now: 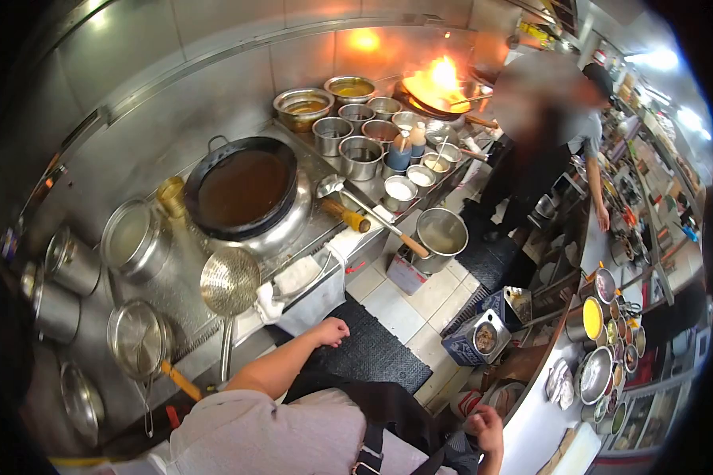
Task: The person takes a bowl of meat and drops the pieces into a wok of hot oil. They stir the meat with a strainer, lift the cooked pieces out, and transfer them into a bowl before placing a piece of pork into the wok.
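My left hand [333,332] hangs over the black floor mat [376,344], its fingers loosely curled, with nothing visible in them. It is near the front edge of the steel range, where a perforated skimmer [230,281] and a folded white cloth [297,275] lie. My right hand [487,427] is at my other side, beside the steel counter [523,435]; its fingers are curled in too, and I see no object in it. A large wok [242,190] of brown liquid sits on the range. Across its front edge lies a ladle [372,214] with a wooden handle.
Flames rise from a far wok [436,91], where a person [539,111] stands. Pots and squeeze bottles [398,150] crowd the range. A steel pot [442,229] stands on a box beside the aisle. Open tins [483,336] sit on the floor; bowls [594,372] line the right counter.
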Demonstrator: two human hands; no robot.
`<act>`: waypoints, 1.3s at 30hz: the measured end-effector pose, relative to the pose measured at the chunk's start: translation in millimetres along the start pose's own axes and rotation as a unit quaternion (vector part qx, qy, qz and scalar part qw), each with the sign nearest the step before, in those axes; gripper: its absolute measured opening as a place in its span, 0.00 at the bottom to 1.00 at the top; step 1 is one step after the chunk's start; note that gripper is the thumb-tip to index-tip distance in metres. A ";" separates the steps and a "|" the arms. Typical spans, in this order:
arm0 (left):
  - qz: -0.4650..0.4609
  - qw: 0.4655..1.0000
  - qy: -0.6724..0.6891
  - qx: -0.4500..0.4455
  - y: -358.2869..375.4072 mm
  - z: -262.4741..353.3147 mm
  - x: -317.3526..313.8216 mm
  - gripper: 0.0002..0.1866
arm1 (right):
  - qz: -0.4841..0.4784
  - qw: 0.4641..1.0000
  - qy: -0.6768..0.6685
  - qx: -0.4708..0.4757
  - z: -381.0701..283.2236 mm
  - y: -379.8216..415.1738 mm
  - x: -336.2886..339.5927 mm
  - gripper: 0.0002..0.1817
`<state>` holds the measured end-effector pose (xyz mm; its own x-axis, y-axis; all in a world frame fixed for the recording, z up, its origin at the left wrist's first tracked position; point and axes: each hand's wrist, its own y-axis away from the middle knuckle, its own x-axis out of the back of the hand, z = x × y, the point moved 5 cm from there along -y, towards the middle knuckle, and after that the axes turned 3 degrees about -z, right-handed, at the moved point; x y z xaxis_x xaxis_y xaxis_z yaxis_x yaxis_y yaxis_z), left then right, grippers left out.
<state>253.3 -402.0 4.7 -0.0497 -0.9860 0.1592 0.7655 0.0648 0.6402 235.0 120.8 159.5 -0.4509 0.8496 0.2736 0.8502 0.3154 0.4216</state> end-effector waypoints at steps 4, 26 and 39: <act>-0.131 0.983 -0.010 -0.127 -6.9 59.5 6.8 0.07 | -0.038 0.995 0.078 -0.042 23.2 -14.1 -74.8 0.16; -0.318 0.523 0.091 -0.786 306.2 466.8 68.7 0.05 | 0.329 0.850 -0.196 -0.361 171.9 206.4 -228.8 0.14; -0.443 0.334 0.095 -0.827 364.2 491.9 19.3 0.11 | 0.457 0.681 -0.409 -0.400 260.5 329.6 -426.3 0.13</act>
<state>215.6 -321.9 610.6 -0.8056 -0.5071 0.3063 -0.1802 -0.2829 -0.9421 778.2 -27.3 -43.4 0.7470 0.5915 0.3034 0.1059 -0.5565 0.8241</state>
